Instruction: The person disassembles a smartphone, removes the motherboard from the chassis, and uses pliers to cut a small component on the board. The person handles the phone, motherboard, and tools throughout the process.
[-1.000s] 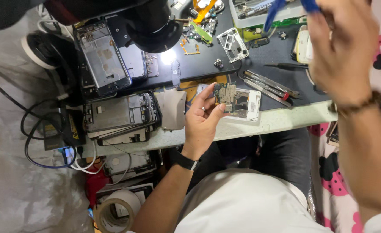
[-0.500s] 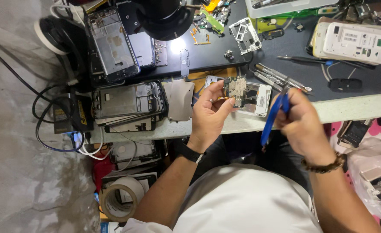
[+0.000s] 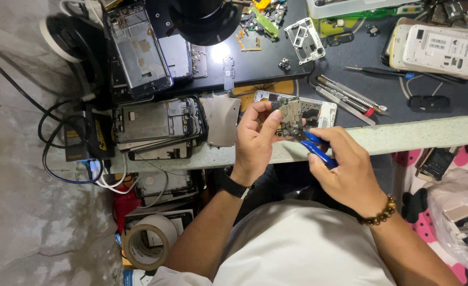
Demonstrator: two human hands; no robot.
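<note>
Left hand (image 3: pixel 255 139) pinches board (image 3: pixel 292 114) just above counter (image 3: pixel 403 139) edge, right hand (image 3: pixel 345 169) grips blue pliers (image 3: pixel 314 148) touching it from below, phone frames (image 3: pixel 157 124) crowding left, tools (image 3: pixel 348 95) right.

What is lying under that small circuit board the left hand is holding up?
Under the circuit board lies a white opened phone frame on the bench. The left hand and board cover the frame's left part.

The left hand (image 3: pixel 255 139) covers the lower part of the board (image 3: pixel 291 112) it pinches. The tool's (image 3: pixel 313 147) tip, meeting the board, is too small to make out, and the right hand (image 3: pixel 345 172) hides its handle ends.
</note>
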